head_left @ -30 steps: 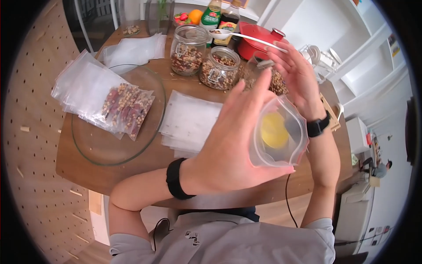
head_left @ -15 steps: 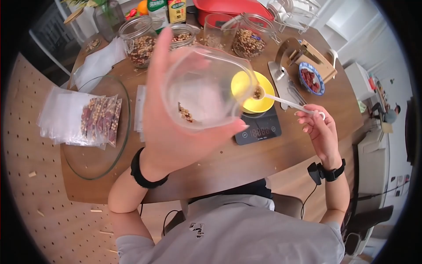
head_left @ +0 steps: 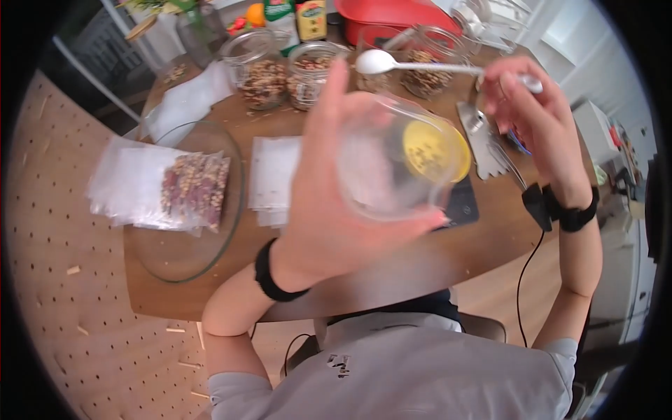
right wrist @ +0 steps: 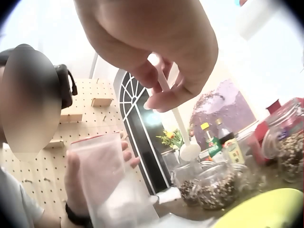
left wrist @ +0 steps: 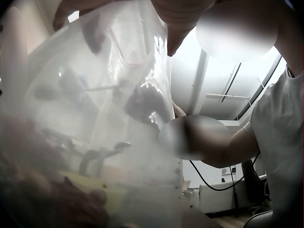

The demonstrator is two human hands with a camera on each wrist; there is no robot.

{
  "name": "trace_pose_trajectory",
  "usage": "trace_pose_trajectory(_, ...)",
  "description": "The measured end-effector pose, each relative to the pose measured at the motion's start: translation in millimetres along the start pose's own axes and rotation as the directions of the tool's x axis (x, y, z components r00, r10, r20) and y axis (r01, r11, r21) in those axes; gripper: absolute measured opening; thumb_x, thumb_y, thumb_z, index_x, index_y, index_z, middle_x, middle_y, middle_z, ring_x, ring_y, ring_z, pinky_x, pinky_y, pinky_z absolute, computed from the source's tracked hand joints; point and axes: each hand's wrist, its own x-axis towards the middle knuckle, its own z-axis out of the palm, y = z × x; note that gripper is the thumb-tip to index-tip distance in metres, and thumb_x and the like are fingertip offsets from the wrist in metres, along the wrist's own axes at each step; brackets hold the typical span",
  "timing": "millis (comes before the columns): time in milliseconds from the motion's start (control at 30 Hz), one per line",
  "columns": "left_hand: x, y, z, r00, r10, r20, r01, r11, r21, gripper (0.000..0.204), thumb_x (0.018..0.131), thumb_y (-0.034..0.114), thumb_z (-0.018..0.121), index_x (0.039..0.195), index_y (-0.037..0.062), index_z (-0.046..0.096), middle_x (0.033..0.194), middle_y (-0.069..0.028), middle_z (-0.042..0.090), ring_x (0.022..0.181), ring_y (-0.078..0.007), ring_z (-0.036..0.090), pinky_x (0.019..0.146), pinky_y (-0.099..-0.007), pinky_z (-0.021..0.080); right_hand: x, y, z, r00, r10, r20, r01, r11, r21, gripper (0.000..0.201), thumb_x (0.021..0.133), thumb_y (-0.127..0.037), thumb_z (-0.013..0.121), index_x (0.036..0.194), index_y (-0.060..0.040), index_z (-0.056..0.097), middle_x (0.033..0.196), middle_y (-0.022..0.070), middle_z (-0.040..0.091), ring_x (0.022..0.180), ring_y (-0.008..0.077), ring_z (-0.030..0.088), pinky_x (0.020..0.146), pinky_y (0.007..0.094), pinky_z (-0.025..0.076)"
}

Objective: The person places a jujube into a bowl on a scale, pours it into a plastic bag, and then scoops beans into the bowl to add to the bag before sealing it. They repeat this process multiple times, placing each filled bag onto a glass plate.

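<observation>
My left hand [head_left: 318,210] holds a clear zip bag [head_left: 364,157] by its sides, its wide mouth facing the head camera. In the left wrist view the bag's hazy plastic fills most of the picture. My right hand [head_left: 535,108] is raised to the right of the bag and pinches a white long-handled spoon [head_left: 441,68]. The spoon points left, its white bowl above the bag; no beans show on it. Behind the bag, a yellow bowl [head_left: 464,155] sits on a dark kitchen scale [head_left: 465,208], partly covered by the bag.
Glass jars [head_left: 264,82] of mixed beans stand along the back, before bottles [head_left: 311,21] and a red pot [head_left: 392,17]. At left, bean-filled bags [head_left: 196,192] lie on a glass plate [head_left: 241,203]. Flat bags [head_left: 271,175] lie mid-table. Metal tongs [head_left: 509,161] lie at right.
Half a second ago the right hand was low at right, the spoon holding beans over the yellow bowl. It has risen, and the spoon now shows no beans. The left hand still holds the bag.
</observation>
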Motion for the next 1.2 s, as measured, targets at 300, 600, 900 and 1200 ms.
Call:
trace_pose_trajectory(300, 1.3, 24.1, -8.4, 0.999, -0.012, 0.035, 0.013, 0.999, -0.029, 0.138, 0.062, 0.028, 0.098, 0.161, -0.0065, 0.008, 0.130, -0.0161, 0.056, 0.123, -0.0308, 0.056, 0.115, -0.0493, 0.026, 166.7, 2.0, 92.9, 0.974, 0.000, 0.228, 0.011, 0.999, -0.044, 0.026, 0.097, -0.022, 0.068, 0.112, -0.0015, 0.065, 0.091, 0.0056, 0.070, 0.083, 0.0144, 0.064, 0.072, 0.0270, 0.052)
trace_pose_trajectory(600, -0.2, 29.3, -8.6, 0.996, -0.040, 0.074, 0.044, 0.997, -0.057, 0.137, 0.062, 0.028, 0.097, 0.159, -0.0089, 0.008, 0.132, -0.0171, 0.055, 0.127, -0.0349, 0.054, 0.121, -0.0587, 0.013, 236.9, 57.3, 154.2, 0.918, 0.243, 0.315, -0.219, 0.970, -0.110, 0.028, 0.099, -0.020, 0.066, 0.123, -0.0074, 0.062, 0.095, 0.0013, 0.063, 0.078, 0.0066, 0.059, 0.065, 0.0222, 0.049)
trace_pose_trajectory(900, 4.8, 2.5, -10.4, 1.000, 0.028, -0.008, -0.028, 0.999, 0.035, 0.127, 0.069, 0.034, 0.097, 0.159, -0.0067, 0.017, 0.136, -0.0169, 0.057, 0.123, -0.0265, 0.059, 0.104, -0.0406, 0.048, 78.8, 46.5, 48.1, 0.989, -0.084, 0.122, 0.107, 0.973, -0.202, 0.033, 0.094, -0.014, 0.072, 0.122, 0.0012, 0.063, 0.086, 0.0003, 0.063, 0.074, 0.0050, 0.058, 0.064, 0.0233, 0.049)
trace_pose_trajectory(1200, 0.8, -17.1, -5.0, 0.999, -0.045, 0.003, 0.044, 0.984, 0.170, 0.106, 0.079, 0.025, 0.090, 0.158, -0.0052, 0.025, 0.136, -0.0158, 0.059, 0.127, -0.0262, 0.059, 0.109, -0.0384, 0.043, -180.4, 100.0, 6.9, 0.997, -0.074, -0.034, 0.020, 0.622, -0.783, 0.020, 0.090, -0.007, 0.070, 0.100, -0.0054, 0.053, 0.137, 0.0171, 0.064, 0.136, 0.0382, 0.051, 0.106, 0.0444, 0.045)
